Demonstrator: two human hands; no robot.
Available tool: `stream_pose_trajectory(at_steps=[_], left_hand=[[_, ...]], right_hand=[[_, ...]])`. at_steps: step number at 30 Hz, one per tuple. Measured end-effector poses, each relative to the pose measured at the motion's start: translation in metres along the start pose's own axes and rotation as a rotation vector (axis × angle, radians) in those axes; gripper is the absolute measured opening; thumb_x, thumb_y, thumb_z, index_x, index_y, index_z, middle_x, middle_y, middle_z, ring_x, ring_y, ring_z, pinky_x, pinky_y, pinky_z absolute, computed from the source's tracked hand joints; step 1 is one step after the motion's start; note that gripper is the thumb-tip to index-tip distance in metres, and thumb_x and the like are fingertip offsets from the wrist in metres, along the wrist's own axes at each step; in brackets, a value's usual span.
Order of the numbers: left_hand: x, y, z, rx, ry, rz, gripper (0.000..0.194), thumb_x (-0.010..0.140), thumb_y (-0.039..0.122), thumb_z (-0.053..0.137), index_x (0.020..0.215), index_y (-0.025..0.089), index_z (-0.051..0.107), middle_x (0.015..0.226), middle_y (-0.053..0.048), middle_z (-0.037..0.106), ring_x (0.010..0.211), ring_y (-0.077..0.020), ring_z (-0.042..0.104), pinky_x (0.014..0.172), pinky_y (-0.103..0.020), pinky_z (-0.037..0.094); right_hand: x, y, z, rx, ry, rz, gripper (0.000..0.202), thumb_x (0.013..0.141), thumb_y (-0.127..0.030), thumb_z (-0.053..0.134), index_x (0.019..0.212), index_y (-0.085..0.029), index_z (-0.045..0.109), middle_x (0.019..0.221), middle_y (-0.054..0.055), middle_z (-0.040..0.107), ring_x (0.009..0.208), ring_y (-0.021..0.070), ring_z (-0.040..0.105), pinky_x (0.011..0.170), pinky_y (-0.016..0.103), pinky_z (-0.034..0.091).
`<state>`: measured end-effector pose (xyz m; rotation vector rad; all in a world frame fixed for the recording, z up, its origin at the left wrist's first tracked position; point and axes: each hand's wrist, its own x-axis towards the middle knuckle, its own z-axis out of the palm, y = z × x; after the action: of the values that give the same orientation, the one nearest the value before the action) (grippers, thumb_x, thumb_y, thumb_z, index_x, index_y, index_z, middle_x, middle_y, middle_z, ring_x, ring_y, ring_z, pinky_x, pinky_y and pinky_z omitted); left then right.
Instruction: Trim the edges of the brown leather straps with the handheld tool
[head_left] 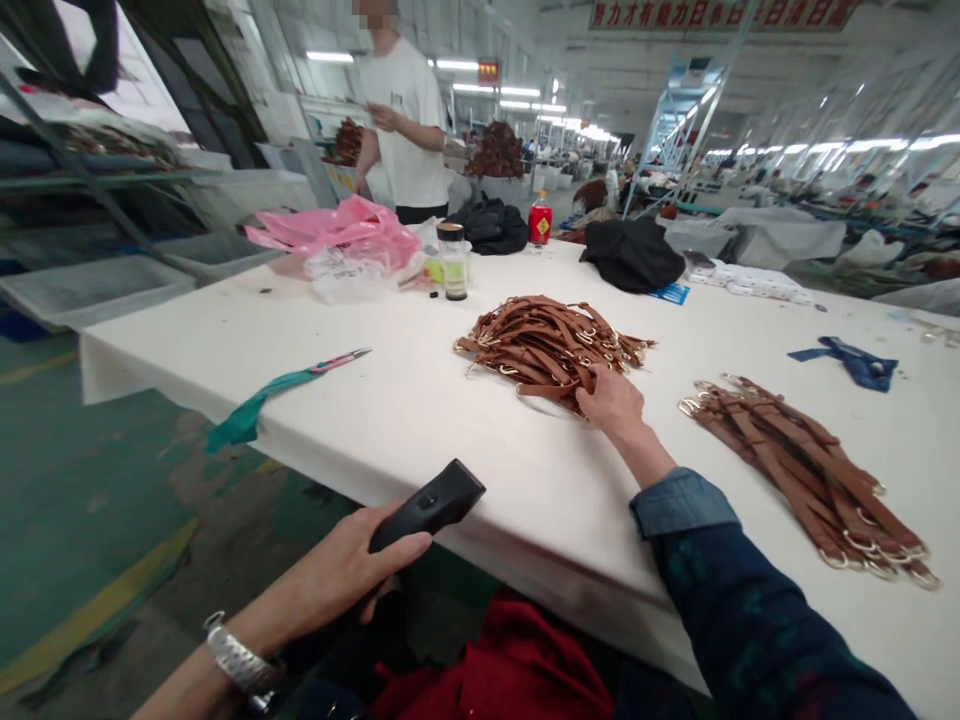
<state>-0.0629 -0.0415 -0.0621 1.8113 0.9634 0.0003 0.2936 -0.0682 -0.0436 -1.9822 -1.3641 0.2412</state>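
My left hand [367,560] is wrapped around a black hair clipper [431,505], held just off the table's front edge with its head pointing up and right. At the near right side of a heap of brown straps with gold-coloured clips [540,345], my right hand [613,400] has its fingers closed on a brown strap [579,398]. Part of that strap is hidden by the fingers and the heap. To the right of my right arm lies a flatter bundle of brown straps [802,470], laid side by side with metal rings at their ends.
The white-covered table [360,440] bears thread snips with green cloth [292,385], a pink plastic bag [352,235], a jar [453,262], a red bottle [539,220], a black cloth item [632,254] and a blue cloth piece [855,362]. A person [409,120] stands behind it.
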Motion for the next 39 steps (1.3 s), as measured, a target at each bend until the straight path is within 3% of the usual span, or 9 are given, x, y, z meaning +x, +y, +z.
stream_pose_trajectory(at_steps=[4,7,10,13,16,21,30,35,39], left_hand=[[-0.001,-0.003,0.001,0.020,0.012,-0.009,0.043,0.083,0.060,0.044,0.088,0.017,0.053,0.052,0.002,0.054,0.043,-0.0133,0.050,0.042,-0.021,0.034],[-0.002,0.001,0.000,0.007,0.018,-0.009,0.045,0.083,0.060,0.044,0.087,0.016,0.052,0.053,0.002,0.055,0.044,-0.0135,0.051,0.045,-0.022,0.037],[-0.003,0.003,0.000,-0.016,0.020,0.000,0.046,0.083,0.060,0.044,0.089,0.016,0.052,0.053,0.003,0.054,0.043,-0.0131,0.050,0.045,-0.023,0.037],[-0.004,0.003,0.000,-0.016,0.023,-0.001,0.045,0.083,0.060,0.043,0.088,0.016,0.053,0.054,0.003,0.055,0.043,-0.0131,0.050,0.045,-0.023,0.037],[-0.005,0.002,-0.001,-0.020,0.031,-0.024,0.044,0.082,0.060,0.044,0.088,0.017,0.053,0.053,0.003,0.054,0.043,-0.0132,0.051,0.045,-0.022,0.037],[-0.007,0.000,-0.005,-0.042,0.062,-0.020,0.043,0.081,0.060,0.046,0.083,0.017,0.052,0.053,0.003,0.054,0.042,-0.0128,0.051,0.044,-0.022,0.037],[-0.016,0.000,-0.015,-0.060,0.101,-0.060,0.043,0.080,0.060,0.047,0.083,0.018,0.052,0.056,0.003,0.055,0.042,-0.0120,0.051,0.042,-0.022,0.039],[-0.012,0.007,-0.019,0.001,0.098,-0.066,0.041,0.081,0.059,0.047,0.082,0.017,0.052,0.054,0.003,0.057,0.042,-0.0126,0.053,0.043,-0.022,0.039],[-0.008,0.016,-0.025,0.049,0.096,-0.087,0.041,0.081,0.058,0.048,0.081,0.017,0.052,0.053,0.003,0.057,0.043,-0.0134,0.054,0.042,-0.022,0.039]], right_hand=[[0.008,-0.009,-0.011,0.143,-0.060,0.024,0.034,0.088,-0.036,0.054,0.115,-0.015,0.053,0.115,0.008,0.055,0.098,0.0198,0.057,0.082,0.039,0.050],[0.012,-0.013,-0.020,0.242,-0.106,0.067,0.029,0.090,-0.037,0.050,0.102,-0.011,0.058,0.093,0.006,0.061,0.073,0.0130,0.058,0.063,0.028,0.051],[0.017,-0.023,-0.030,0.343,-0.128,0.104,0.030,0.087,-0.034,0.047,0.076,-0.010,0.060,0.061,0.001,0.055,0.044,0.0066,0.043,0.038,0.020,0.035],[0.019,-0.042,-0.044,0.573,-0.090,0.108,0.019,0.077,-0.029,0.056,0.077,-0.011,0.061,0.054,-0.001,0.051,0.041,0.0054,0.040,0.037,0.019,0.030],[0.013,-0.068,-0.064,0.684,-0.014,-0.059,0.023,0.076,-0.028,0.059,0.093,-0.014,0.064,0.062,-0.001,0.055,0.047,0.0061,0.044,0.042,0.019,0.034],[-0.023,-0.087,-0.075,0.350,0.051,-0.383,0.028,0.085,-0.028,0.051,0.109,-0.025,0.064,0.071,0.001,0.059,0.060,0.0115,0.053,0.055,0.025,0.044],[-0.111,0.035,-0.017,-0.423,-0.271,-0.476,0.037,0.089,-0.015,0.039,0.117,-0.028,0.060,0.095,0.005,0.064,0.079,0.0157,0.060,0.065,0.027,0.046],[-0.120,0.086,-0.034,-0.530,-0.230,-0.522,0.038,0.086,-0.016,0.043,0.120,-0.027,0.059,0.100,0.008,0.063,0.089,0.0205,0.058,0.076,0.036,0.045],[-0.118,0.087,-0.052,-0.489,-0.297,-0.454,0.048,0.082,-0.015,0.046,0.127,-0.030,0.052,0.109,0.006,0.062,0.098,0.0225,0.058,0.086,0.044,0.042]])
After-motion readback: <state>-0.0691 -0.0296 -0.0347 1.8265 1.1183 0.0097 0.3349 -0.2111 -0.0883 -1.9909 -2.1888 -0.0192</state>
